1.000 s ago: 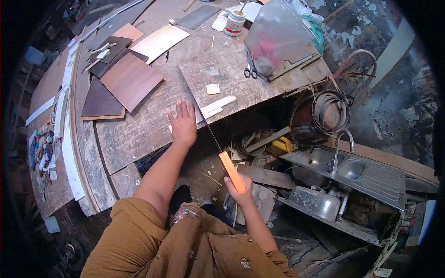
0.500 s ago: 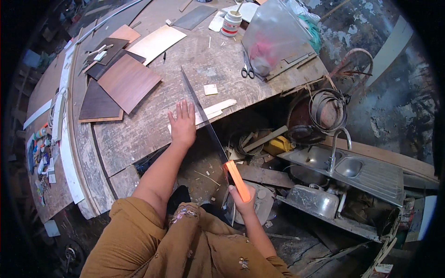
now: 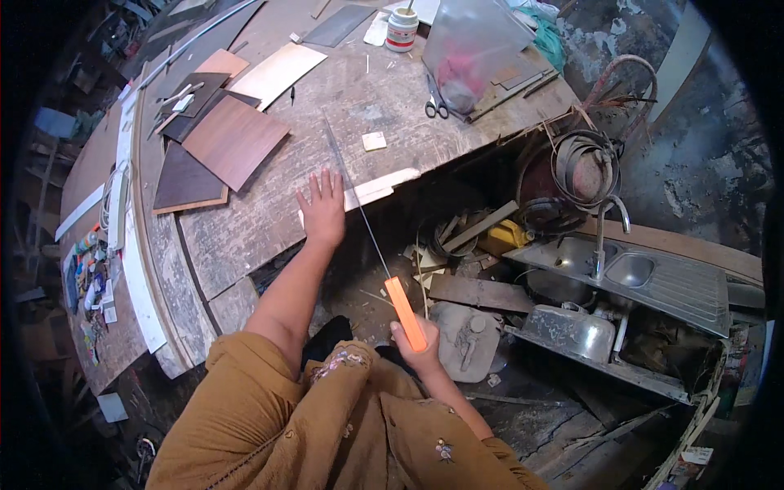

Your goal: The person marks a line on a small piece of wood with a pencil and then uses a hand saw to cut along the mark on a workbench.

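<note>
**Saw in hand at the counter edge**

Right hand [image 3: 418, 341] closed as a grip around the orange handle of a long thin saw [image 3: 359, 208], handle low near the lap, narrow blade slanting up and away over the counter [image 3: 269, 220] edge. Left hand [image 3: 324, 208] open, fingers spread, palm flat on the worn grey counter just left of the blade, beside a pale strip of wood [image 3: 380, 189] lying along the edge.

Farther back on the counter: a small white square chip [image 3: 374, 141], black-handled scissors [image 3: 435, 95], a round white jar with a red band [image 3: 402, 29], a clear plastic bag [image 3: 474, 49] with something pink inside. To the left, flat laminate panels [image 3: 233, 140] in dark and reddish brown, one pale sheet [image 3: 278, 73] behind them.

Below the counter, wood offcuts, a yellow can [image 3: 506, 238], coiled hose [image 3: 584, 159], and a steel sink with tap [image 3: 629, 269] lying on the floor.
</note>
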Tool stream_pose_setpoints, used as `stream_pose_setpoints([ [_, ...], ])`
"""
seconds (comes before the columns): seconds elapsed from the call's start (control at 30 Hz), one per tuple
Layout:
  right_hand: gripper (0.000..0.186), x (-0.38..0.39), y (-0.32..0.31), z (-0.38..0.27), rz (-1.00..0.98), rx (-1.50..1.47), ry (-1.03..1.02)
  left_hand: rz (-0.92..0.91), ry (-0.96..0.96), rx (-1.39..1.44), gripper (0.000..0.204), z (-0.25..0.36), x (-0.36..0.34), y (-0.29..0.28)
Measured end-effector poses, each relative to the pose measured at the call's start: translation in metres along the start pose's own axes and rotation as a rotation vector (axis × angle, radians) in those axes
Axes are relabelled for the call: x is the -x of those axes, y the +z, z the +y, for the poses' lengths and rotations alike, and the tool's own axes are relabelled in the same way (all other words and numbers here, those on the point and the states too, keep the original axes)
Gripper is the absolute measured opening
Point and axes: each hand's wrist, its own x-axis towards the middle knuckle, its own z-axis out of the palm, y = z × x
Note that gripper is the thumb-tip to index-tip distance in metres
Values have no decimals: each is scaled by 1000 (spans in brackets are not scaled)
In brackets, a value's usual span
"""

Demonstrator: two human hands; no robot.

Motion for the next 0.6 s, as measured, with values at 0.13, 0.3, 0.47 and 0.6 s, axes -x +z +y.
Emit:
stream_pose_setpoints([
  [0.13, 16, -5, -1, -3, 8, -16, 38, -14, -4, -14, 58, 1, 1, 6],
  [0.3, 21, -61, 22, 0, 41, 62, -82, 14, 5, 18, 68, 6, -6, 3],
  [0.47, 19, -54, 5, 5, -40, 15, 64, 12, -45, 45, 71, 3, -3, 5],
  [0.6, 21, 4, -20, -1, -29, 145, -111, 1, -49, 13, 66, 3, -1, 4],
])
